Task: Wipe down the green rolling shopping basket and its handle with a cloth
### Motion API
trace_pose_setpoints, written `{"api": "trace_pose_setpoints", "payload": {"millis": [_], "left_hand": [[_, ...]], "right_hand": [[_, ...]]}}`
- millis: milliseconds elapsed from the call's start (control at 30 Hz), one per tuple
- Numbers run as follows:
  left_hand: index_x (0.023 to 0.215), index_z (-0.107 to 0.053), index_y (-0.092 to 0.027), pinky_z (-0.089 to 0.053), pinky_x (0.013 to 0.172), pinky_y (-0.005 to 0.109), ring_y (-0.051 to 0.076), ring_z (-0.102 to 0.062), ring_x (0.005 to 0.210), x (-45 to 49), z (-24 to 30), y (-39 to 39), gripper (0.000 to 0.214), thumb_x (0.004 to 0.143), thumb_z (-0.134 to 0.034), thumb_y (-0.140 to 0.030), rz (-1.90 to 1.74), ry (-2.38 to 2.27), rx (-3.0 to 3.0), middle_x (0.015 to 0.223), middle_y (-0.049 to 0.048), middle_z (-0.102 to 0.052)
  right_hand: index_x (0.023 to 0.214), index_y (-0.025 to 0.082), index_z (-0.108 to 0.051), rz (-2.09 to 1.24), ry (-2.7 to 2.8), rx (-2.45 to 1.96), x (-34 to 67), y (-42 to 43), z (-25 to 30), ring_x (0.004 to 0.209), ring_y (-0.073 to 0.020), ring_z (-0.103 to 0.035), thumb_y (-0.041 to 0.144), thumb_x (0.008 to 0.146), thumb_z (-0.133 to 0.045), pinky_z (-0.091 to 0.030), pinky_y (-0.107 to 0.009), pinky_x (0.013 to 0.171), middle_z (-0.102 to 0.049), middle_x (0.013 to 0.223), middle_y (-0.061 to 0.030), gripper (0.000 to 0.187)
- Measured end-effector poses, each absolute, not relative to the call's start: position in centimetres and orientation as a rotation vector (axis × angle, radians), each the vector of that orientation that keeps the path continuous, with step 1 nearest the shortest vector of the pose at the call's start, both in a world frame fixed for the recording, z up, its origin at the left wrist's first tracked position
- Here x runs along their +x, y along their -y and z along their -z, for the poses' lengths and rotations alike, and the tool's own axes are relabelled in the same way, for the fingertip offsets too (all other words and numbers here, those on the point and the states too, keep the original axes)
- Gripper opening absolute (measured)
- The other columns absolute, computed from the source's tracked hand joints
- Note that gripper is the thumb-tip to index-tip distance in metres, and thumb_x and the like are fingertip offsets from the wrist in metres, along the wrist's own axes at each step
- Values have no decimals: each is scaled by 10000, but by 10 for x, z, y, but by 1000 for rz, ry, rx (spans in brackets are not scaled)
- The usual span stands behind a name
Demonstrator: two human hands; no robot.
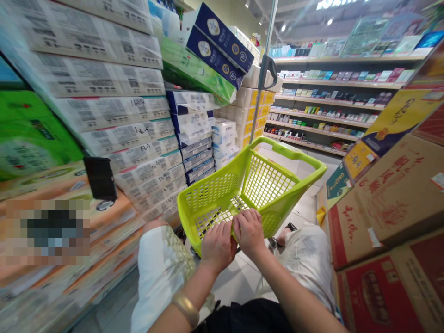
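A lime-green plastic shopping basket (270, 178) with lattice walls stands between my knees, and nothing lies inside it. My left hand (218, 247) has its fingers curled over the near rim. Close beside it, almost touching, my right hand (249, 231) grips the same rim, knuckles up. The fingertips of both hands are hidden behind the rim. On the far side rises the basket's looped handle (294, 155), which neither hand touches.
Stacked tissue packs (138, 108) form a wall at left, with green and blue packs (197, 69) tilted on top. A black phone-like object (100, 178) leans there. Cardboard cartons (391, 194) line the right. A glass door handle (268, 71) and stocked shelves (322, 83) stand ahead.
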State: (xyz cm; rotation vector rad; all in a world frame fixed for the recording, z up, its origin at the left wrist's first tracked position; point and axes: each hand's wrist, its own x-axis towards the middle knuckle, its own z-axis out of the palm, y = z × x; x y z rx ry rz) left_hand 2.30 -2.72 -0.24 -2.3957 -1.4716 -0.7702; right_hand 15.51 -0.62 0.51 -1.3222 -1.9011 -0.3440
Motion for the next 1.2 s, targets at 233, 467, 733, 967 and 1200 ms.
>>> {"api": "trace_pose_setpoints", "payload": {"millis": [233, 467, 733, 967, 1200], "left_hand": [[1091, -528, -175, -432, 730, 338, 220, -584, 833, 19, 1, 27, 335, 757, -537, -178, 826, 1479, -2363, 890, 51, -631], [1064, -529, -179, -427, 712, 353, 231, -576, 813, 21, 0, 24, 306, 759, -539, -204, 816, 1495, -2359, 881, 51, -629], [1067, -524, -171, -425, 734, 347, 228, -577, 823, 15, 2, 23, 309, 758, -527, -176, 819, 1460, -2371, 869, 52, -628], [1036, -528, -186, -419, 704, 357, 234, -579, 807, 24, 2, 22, 277, 759, -527, -192, 828, 1511, -2365, 868, 56, -628], [1082, -512, -182, -433, 732, 361, 233, -583, 830, 22, 2, 20, 313, 769, -504, -178, 803, 1494, -2396, 913, 64, -639]], "right_hand": [[750, 212, -611, 462, 1884, -1436, 212, -13, -20, 826, -196, -489, 193, 919, -488, -342, -331, 866, -600, 775, -37, 210], [752, 217, -607, 396, 1849, -1421, 171, -3, -9, 838, -202, -490, 197, 912, -483, -344, -346, 884, -594, 785, -40, 203], [764, 219, -612, 426, 1927, -1346, 194, -7, -16, 836, -190, -493, 211, 933, -473, -349, -327, 876, -605, 798, -37, 219], [747, 213, -598, 393, 1816, -1413, 181, -8, -10, 830, -202, -484, 206, 932, -457, -364, -347, 874, -590, 788, -45, 233], [773, 218, -609, 368, 1935, -1320, 173, -4, -9, 840, -182, -508, 198, 924, -483, -356, -323, 890, -595, 800, -32, 198]]}}
